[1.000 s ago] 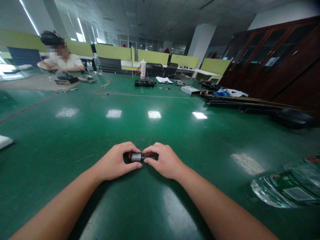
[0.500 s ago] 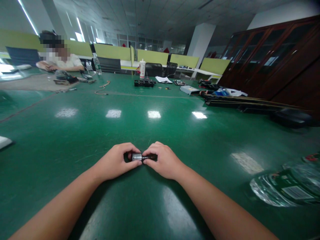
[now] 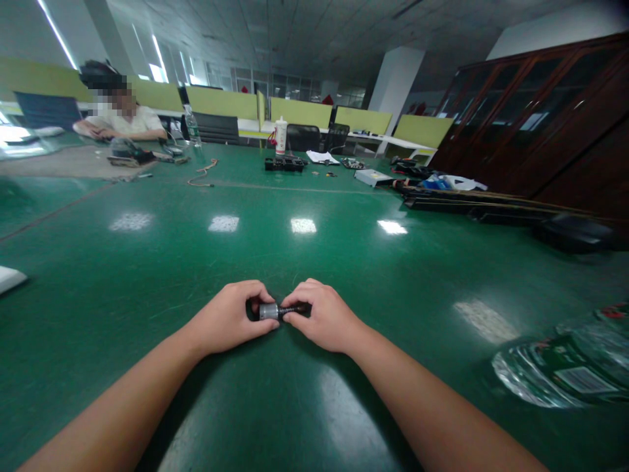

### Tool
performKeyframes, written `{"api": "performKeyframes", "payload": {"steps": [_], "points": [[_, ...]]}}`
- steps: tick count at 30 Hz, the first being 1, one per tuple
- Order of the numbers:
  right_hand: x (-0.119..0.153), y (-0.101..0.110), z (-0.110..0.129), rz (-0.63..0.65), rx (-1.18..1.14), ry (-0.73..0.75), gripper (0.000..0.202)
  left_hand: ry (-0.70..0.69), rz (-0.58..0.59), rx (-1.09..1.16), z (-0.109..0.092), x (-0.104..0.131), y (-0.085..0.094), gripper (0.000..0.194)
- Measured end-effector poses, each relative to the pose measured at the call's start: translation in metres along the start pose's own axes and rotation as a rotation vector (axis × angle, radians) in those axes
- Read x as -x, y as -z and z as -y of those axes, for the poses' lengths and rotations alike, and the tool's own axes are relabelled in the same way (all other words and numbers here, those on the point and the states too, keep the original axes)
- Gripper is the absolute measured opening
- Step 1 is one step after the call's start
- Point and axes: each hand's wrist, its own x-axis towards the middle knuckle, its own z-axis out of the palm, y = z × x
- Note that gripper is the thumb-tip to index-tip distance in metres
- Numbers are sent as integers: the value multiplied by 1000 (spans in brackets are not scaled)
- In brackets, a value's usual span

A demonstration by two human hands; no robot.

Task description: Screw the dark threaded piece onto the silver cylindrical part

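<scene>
Low in the middle of the head view, my left hand [image 3: 233, 318] is closed round a small silver cylinder [image 3: 268, 311], its thumb and fingertips on the metal. From the cylinder's right end runs a thin dark ribbed shaft [image 3: 287, 310]. My right hand [image 3: 322, 314] pinches this shaft between thumb and fingers. The far ends of both parts are partly hidden inside my hands. Both hands rest close together, just above the green table [image 3: 275, 255].
A large clear bottle [image 3: 565, 370] lies at the right. Across the table are a black device [image 3: 284, 164], a white cup [image 3: 280, 136], a cord [image 3: 201, 174] and a grey box [image 3: 373, 177]. A person [image 3: 128, 121] sits at the far left.
Both hands keep their hold and have hardly moved. The silver cylinder appears slightly turned in my left hand.
</scene>
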Motion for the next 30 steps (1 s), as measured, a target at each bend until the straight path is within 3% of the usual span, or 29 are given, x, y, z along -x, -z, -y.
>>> {"api": "performKeyframes", "payload": {"steps": [30], "points": [[0,5,-7,-37,65,-16,11,11,-16,-36,6,0,4,21]]}}
